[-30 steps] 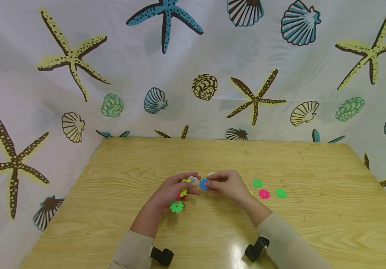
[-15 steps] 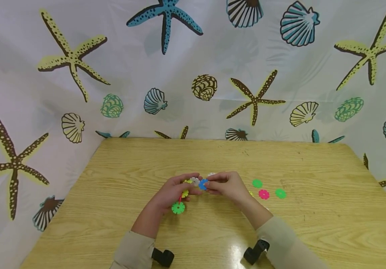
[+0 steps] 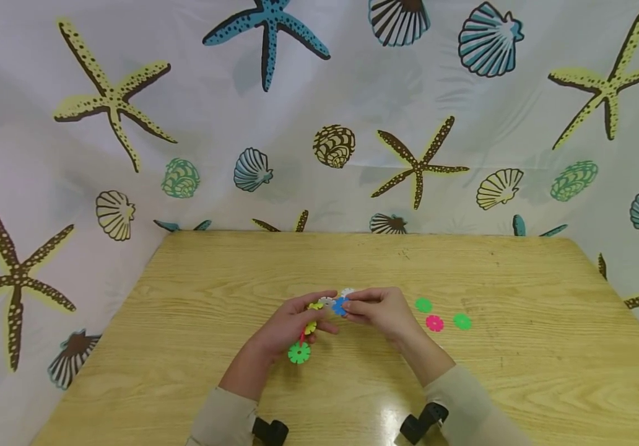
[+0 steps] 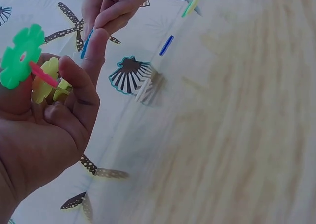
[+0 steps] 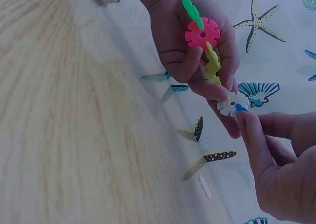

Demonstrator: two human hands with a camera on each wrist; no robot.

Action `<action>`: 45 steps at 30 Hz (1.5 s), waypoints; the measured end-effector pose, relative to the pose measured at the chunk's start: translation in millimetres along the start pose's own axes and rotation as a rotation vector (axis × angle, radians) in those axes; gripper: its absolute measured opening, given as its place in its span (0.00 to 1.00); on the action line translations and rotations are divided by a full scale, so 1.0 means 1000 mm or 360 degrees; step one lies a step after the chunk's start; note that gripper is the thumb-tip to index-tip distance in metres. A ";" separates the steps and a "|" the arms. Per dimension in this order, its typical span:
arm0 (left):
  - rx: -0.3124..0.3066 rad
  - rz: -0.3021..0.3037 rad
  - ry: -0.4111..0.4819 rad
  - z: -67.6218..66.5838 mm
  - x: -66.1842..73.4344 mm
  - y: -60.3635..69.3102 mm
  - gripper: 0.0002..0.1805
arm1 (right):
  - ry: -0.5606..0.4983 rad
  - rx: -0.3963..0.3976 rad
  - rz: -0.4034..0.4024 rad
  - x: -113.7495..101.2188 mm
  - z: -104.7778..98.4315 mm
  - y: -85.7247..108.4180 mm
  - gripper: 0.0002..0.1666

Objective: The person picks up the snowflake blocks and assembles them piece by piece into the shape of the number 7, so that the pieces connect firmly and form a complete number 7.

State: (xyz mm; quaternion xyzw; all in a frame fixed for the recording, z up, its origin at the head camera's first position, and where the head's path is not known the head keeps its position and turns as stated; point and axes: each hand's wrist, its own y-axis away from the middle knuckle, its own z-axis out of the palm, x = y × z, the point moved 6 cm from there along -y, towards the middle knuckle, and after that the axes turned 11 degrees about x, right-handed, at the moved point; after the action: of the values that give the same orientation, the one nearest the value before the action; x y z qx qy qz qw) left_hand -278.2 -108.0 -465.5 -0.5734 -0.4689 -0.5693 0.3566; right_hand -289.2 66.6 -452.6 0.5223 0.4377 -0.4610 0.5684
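My left hand [image 3: 288, 323] holds a chain of notched plastic discs. A green disc [image 3: 299, 353] hangs at its near end, followed by a pink disc [image 5: 202, 34] and yellow discs [image 5: 212, 70], partly hidden by fingers. At the far end is a white disc [image 3: 327, 302], against the left fingertips. Between thumb and fingers, my right hand [image 3: 384, 311] pinches a blue disc [image 3: 339, 306] at the white disc's edge. In the right wrist view these two meet or overlap; whether their slots are joined cannot be told.
Right of the hands, two green discs, one farther back [image 3: 423, 305] and one to the right [image 3: 462, 321], lie near a pink disc [image 3: 434, 323]. A loose white disc [image 3: 347, 292] lies behind the right fingers. A patterned curtain [image 3: 297, 186] borders the wooden table [image 3: 230, 260].
Both hands have shifted slightly right. The chain's green end has moved lower and nearer. The right hand keeps its pinch on the blue disc beside the white one.
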 end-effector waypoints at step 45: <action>-0.0181 0.0026 -0.0053 0.009 -0.007 0.002 0.27 | -0.0126 0.0062 0.0166 0.022 -0.006 -0.005 0.12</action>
State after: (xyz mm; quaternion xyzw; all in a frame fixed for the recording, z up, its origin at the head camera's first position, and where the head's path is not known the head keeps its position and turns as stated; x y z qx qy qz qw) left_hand -272.3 -100.9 -473.0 -0.6059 -0.4369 -0.5826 0.3203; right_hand -290.1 70.8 -475.7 0.5367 0.3780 -0.4596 0.5982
